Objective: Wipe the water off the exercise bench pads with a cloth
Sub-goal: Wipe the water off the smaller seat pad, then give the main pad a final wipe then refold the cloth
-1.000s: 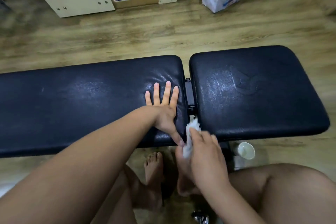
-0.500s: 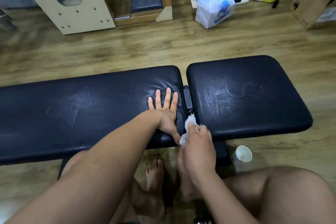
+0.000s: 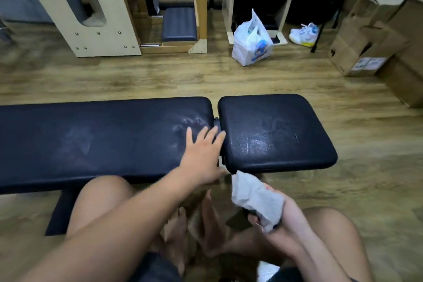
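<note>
Head view, left to right: you have two bench pads, and on the long pad (image 3: 91,139) your left hand (image 3: 202,155) lies flat, fingers straight and spread, tips reaching the gap beside the short pad (image 3: 286,117), which shows a wet sheen (image 3: 256,146). One cloth (image 3: 256,199), crumpled, sits just below that pad's near edge and off it, your right hand (image 3: 288,220) curled round its lower end. You look to be between strokes, I judge; next, lift the cloth onto the short pad and drag it across the sheen
</note>
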Action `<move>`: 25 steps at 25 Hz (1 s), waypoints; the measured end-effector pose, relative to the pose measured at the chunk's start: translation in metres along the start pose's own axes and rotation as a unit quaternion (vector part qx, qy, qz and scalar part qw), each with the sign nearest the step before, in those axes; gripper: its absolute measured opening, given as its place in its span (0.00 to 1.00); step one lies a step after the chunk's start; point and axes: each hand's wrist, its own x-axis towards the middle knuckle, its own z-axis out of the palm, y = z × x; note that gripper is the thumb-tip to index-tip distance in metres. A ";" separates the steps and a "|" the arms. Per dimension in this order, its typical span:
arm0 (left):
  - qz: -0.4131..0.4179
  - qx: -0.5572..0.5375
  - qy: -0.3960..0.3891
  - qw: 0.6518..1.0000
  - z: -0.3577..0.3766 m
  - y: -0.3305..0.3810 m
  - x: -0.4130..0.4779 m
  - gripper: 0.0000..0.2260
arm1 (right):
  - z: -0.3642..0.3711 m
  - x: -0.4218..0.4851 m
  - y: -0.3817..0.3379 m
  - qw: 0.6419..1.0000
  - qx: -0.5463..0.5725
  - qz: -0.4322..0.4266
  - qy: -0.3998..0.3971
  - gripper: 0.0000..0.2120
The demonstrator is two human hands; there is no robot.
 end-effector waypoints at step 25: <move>-0.277 -0.548 0.036 0.789 0.097 -0.021 -0.191 0.05 | 0.073 0.017 0.092 0.964 -0.260 -0.047 -0.041 0.10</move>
